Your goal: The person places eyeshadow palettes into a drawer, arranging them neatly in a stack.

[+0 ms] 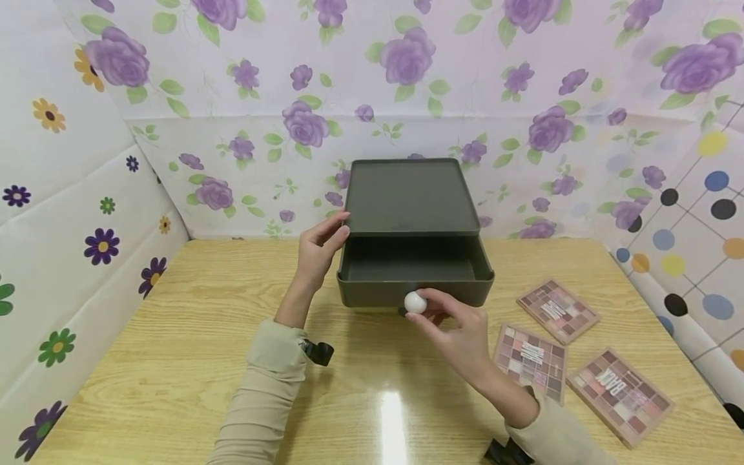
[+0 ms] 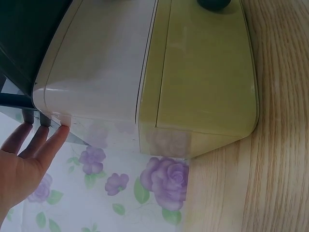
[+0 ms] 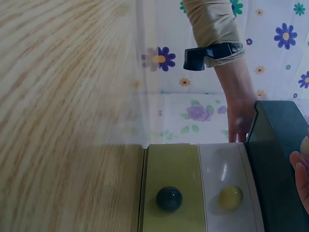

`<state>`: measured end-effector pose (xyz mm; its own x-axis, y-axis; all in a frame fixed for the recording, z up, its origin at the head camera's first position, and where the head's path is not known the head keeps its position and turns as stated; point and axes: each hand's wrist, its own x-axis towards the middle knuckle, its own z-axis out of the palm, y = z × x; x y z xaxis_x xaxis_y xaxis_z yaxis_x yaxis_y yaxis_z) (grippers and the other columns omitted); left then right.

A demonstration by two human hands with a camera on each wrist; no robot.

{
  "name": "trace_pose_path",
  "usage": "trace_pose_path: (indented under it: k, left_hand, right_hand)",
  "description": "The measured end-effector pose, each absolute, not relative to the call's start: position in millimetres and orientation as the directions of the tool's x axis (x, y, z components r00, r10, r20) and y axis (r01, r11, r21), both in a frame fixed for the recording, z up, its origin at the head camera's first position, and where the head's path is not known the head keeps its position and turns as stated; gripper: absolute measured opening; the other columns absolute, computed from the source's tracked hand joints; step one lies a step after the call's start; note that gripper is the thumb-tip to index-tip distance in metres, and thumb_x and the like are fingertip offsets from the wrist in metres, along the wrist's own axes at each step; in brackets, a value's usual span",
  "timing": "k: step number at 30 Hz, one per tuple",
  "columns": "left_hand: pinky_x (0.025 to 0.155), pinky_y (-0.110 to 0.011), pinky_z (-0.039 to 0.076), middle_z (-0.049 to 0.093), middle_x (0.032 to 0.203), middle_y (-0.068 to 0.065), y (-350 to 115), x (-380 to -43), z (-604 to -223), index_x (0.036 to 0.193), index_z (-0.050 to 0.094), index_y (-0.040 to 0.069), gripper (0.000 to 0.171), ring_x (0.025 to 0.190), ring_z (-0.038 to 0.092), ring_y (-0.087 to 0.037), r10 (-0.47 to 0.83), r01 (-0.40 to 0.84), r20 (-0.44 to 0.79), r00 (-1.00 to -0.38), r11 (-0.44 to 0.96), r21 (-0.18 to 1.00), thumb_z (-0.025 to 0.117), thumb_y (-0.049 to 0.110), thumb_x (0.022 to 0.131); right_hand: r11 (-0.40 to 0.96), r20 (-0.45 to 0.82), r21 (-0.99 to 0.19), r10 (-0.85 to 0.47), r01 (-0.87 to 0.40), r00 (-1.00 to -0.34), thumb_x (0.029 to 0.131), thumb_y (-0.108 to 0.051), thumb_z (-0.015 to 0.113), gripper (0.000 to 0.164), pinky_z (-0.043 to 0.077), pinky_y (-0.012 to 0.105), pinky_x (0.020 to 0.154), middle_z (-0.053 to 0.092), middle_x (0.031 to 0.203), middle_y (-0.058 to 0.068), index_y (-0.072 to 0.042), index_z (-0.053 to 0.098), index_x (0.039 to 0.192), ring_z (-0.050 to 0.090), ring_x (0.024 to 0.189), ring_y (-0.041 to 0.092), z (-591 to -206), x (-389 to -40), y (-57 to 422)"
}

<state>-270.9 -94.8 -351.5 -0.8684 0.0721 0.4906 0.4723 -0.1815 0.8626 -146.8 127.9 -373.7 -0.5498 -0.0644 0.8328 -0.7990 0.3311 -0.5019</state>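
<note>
When viewed from head: wood-grain bench (image 1: 174, 336), flower-print wall (image 1: 349, 97) behind, dotted wall (image 1: 692, 271) right. Only there: three palettes (image 1: 620, 395), right of cabinet (image 1: 409, 194). Only from wrists: white drawer (image 2: 96, 63) and olive drawer (image 2: 212, 82) below pulled-out dark drawer (image 1: 372, 294), with yellow knob (image 3: 231, 197) and black knob (image 3: 169, 198). Count: three drawers, three knobs. Pinching white knob (image 1: 415, 303) on dark drawer with right fingers (image 1: 444, 301); touching cabinet's left side with near-straight left fingers (image 1: 328, 226).

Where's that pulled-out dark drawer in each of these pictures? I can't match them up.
Head view: the dark drawer sits near the centre, open toward the viewer.
Left wrist view: the dark drawer fills the upper-left corner, only partly shown.
Right wrist view: the dark drawer is at the lower right.
Shared landmark: the wooden tabletop, along the left wrist view's right side and the right wrist view's left.
</note>
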Motion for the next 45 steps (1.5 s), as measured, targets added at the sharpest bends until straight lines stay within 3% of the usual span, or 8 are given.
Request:
trace_pose_path:
  k: [4,20,26,37,45]
  left_hand:
    - [0.076,-0.021,0.050,0.051,0.127,-0.019,-93.9,-270.9,-350.1,0.116,0.054,-0.013,0.031,0.100,0.056,-0.009,0.073,0.469,0.488,-0.870,-0.191,0.863,0.055,-0.001,0.087]
    - [0.076,-0.021,0.050,0.052,0.126,-0.019,-91.7,-272.9,-345.5,0.116,0.054,-0.013,0.031,0.097,0.057,-0.007,0.072,0.488,0.506,-0.860,-0.179,0.854,0.055,-0.001,0.087]
    - [0.077,-0.021,0.050,0.055,0.124,-0.015,-92.7,-271.7,-347.0,0.115,0.055,-0.013,0.030,0.098,0.056,-0.008,0.064,0.482,0.497,-0.865,-0.169,0.860,0.055,-0.002,0.087]
    - [0.078,-0.020,0.049,0.051,0.126,-0.021,-93.2,-269.8,-350.7,0.116,0.053,-0.014,0.030,0.105,0.054,-0.010,0.071,0.490,0.505,-0.860,-0.163,0.856,0.053,-0.003,0.088]
    - [0.078,-0.022,0.050,0.055,0.123,-0.013,-93.3,-269.1,-351.6,0.115,0.056,-0.011,0.030,0.107,0.054,-0.013,0.063,0.485,0.501,-0.863,-0.173,0.857,0.055,-0.001,0.087]
  right_hand:
    - [0.330,0.842,-0.486,-0.071,-0.809,-0.535,0.075,-0.020,0.075,0.027,0.047,0.017,0.051,0.066,0.072,0.006,-0.002,0.068,0.094,0.060,0.060,0.009,-371.1,-144.6,128.4]
    - [0.328,0.893,-0.376,-0.122,-0.867,-0.433,0.080,-0.026,0.070,0.029,0.046,0.016,0.049,0.065,0.070,0.007,-0.001,0.069,0.093,0.058,0.055,0.010,-364.5,-136.3,133.7]
    - [0.324,0.897,-0.359,-0.140,-0.875,-0.420,0.080,-0.026,0.070,0.029,0.047,0.016,0.049,0.065,0.069,0.007,-0.001,0.069,0.095,0.058,0.054,0.011,-365.4,-131.1,134.3]
    - [0.333,0.903,-0.319,-0.178,-0.888,-0.391,0.082,-0.025,0.068,0.028,0.047,0.014,0.047,0.066,0.068,0.007,0.000,0.069,0.094,0.058,0.052,0.010,-367.5,-122.8,135.2]
    - [0.298,0.908,-0.317,-0.179,-0.901,-0.378,0.080,-0.021,0.070,0.026,0.047,0.015,0.047,0.066,0.068,0.009,0.001,0.069,0.094,0.058,0.053,0.010,-367.6,-118.3,133.5]
